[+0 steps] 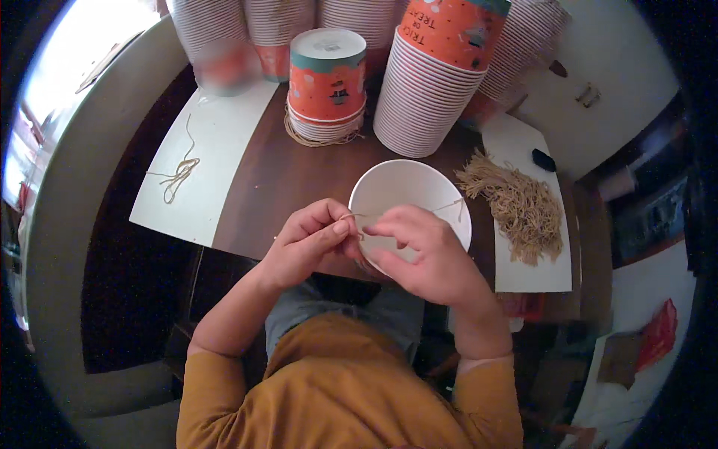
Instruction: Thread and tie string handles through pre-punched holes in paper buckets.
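A white paper bucket (393,182) stands at the table's near edge, its mouth facing me. My left hand (318,238) is at the left of its rim, thumb and forefinger pinching a thin tan string (449,205). The string's other visible stretch reaches the bucket's right wall, and my right hand hides the part between. Over the bucket's mouth is my right hand (422,251), its thumb and fingers apart close to the pinched end, with nothing visibly gripped.
A heap of cut tan strings (523,213) lies on a white board at right, near a small black object (544,159). Loose string (179,176) rests on the left board. Behind stand an upturned orange bucket (327,86), string round its base, and tall bucket stacks (428,97).
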Motion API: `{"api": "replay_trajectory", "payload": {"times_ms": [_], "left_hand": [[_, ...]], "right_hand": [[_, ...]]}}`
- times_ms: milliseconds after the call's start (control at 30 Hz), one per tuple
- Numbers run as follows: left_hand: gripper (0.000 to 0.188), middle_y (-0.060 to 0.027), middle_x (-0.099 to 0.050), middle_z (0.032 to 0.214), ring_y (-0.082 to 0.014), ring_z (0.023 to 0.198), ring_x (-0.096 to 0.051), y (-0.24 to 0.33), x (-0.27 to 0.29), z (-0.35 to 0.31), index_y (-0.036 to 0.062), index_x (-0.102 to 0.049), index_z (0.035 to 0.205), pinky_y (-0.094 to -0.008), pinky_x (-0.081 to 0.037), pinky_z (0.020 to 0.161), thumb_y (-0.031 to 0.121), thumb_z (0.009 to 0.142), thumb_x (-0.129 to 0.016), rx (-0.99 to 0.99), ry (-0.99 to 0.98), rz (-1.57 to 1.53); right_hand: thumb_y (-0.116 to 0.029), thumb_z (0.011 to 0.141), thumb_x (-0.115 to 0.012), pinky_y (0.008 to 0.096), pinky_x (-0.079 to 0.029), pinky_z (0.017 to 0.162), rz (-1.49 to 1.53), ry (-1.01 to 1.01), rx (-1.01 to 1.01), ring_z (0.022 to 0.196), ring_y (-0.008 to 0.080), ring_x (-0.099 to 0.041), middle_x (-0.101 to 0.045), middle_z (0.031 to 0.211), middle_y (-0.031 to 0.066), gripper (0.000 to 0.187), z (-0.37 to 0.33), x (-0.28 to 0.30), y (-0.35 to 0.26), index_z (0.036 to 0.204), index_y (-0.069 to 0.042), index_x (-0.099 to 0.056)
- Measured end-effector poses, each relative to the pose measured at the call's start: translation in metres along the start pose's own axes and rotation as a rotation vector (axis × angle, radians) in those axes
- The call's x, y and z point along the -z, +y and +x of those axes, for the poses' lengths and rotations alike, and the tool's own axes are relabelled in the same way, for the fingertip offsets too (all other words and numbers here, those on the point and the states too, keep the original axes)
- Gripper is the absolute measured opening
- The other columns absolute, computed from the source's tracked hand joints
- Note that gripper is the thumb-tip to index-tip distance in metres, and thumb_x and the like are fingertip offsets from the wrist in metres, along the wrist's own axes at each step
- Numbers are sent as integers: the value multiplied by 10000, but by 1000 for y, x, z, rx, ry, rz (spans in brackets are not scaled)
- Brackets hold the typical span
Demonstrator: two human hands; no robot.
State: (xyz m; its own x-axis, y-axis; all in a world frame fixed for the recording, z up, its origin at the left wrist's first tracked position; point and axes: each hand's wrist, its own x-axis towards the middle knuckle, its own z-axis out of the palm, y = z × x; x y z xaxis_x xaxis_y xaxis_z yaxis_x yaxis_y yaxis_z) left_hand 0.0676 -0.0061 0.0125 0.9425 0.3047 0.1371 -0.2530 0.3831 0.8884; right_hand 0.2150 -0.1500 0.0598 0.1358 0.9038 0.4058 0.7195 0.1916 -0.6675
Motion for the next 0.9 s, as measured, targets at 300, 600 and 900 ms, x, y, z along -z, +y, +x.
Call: {"api": "replay_trajectory", "payload": {"times_ms": [300, 600, 900], "left_hand": [[79, -15, -623, 883, -60, 764, -565, 7, -10, 2, 26, -570, 961, -225, -469, 673, 91, 916, -577, -37, 45, 145], [141, -104, -627, 777, -241, 681, -604, 16, -34, -13, 21, -620, 860, -297, -480, 579, 3, 738, -689, -634, 201, 1354], [111, -62, -673, 874, -88, 773, -611, -25, -19, -16, -25, -618, 895, -220, -495, 704, 35, 817, -670, -137, 538, 449]], "right_hand": [[-65, 749, -673, 325, -466, 587, -134, 23, -27, 654, 230, -574, -594, 778, 81, 145, 5, -1, 7, 868, -18, -606], [-48, 765, -643, 354, -475, 487, -378, 248, -62, 561, 274, -569, -513, 723, 100, 132, -31, -41, -43, 829, -40, -528], [-14, 789, -647, 344, -501, 546, -506, 398, -82, 632, 273, -614, -607, 782, 106, 115, -23, -64, -20, 883, -24, -582]]}}
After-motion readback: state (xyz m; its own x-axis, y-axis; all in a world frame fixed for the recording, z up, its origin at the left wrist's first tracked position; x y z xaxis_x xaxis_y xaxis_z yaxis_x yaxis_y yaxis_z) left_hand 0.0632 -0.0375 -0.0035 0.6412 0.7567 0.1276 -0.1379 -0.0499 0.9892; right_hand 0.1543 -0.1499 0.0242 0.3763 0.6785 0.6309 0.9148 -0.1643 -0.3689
